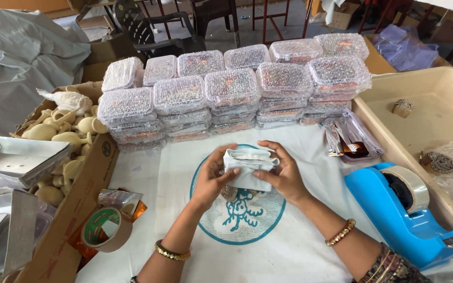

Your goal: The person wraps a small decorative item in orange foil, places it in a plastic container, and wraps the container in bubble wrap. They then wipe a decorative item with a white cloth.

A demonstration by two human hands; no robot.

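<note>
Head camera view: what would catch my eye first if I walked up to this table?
Probably the wall of clear plastic boxes stacked in rows across the back of the table. Just in front, the left hand and right hand hold a small folded white cloth over a teal round print. At the right sits a bright blue tape dispenser.

Stacked clear plastic boxes (232, 89) behind, perhaps foil sachets (348, 137) right

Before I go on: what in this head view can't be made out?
- Folded white cloth: underside and any contents, covered by left hand and right hand.
- Clear plastic boxes: contents blurred by textured lids.
- Tape dispenser: far side cut by frame edge.
- Cardboard box: lower layers buried.
</note>
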